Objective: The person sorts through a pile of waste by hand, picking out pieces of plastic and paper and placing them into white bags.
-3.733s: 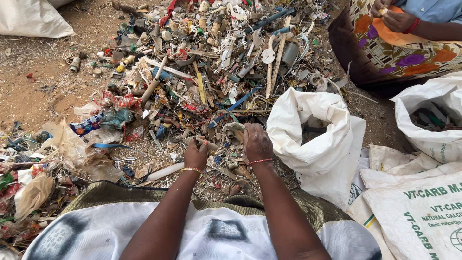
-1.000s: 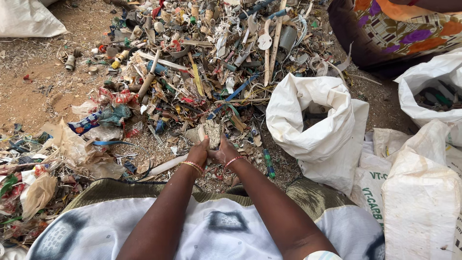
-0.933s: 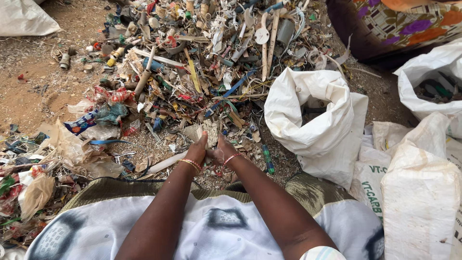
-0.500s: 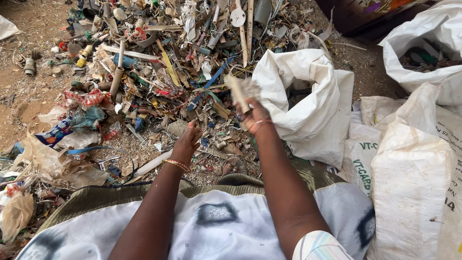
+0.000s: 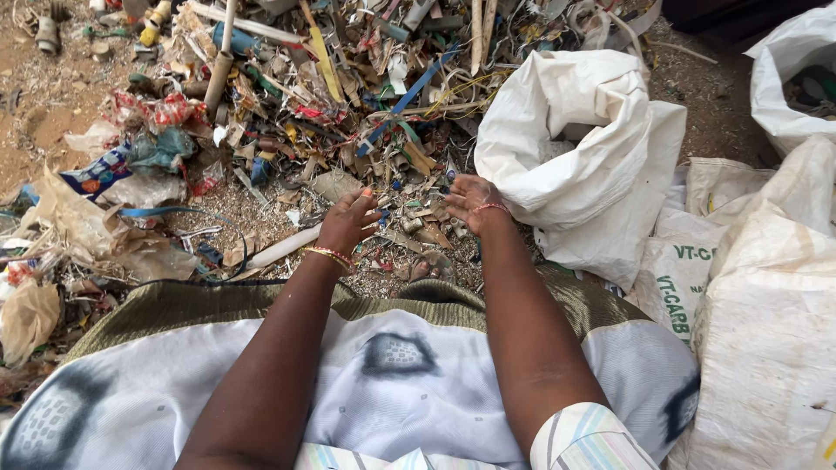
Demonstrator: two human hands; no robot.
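Note:
My left hand [image 5: 348,222] hovers palm down over the near edge of a heap of mixed plastic scrap [image 5: 331,96], fingers apart and holding nothing. My right hand [image 5: 470,202] is turned palm up with loose fingers, empty, just left of a white woven sack [image 5: 579,144] whose mouth stands open. Both wrists carry thin bangles. Small broken pieces of plastic and tube lie on the ground between the two hands. A patterned white and olive cloth [image 5: 383,374] covers my lap below the arms.
More white sacks stand at the right, one printed [image 5: 688,278], one large and plain [image 5: 766,331], and one open at the top right [image 5: 797,78]. Crumpled wrappers and plastic bags [image 5: 96,209] lie on the left over sandy ground [image 5: 43,113].
My right hand lifted a pale stick-like piece toward the white sack half a second ago; now that hand is empty and back beside the sack. The left hand stayed over the scrap.

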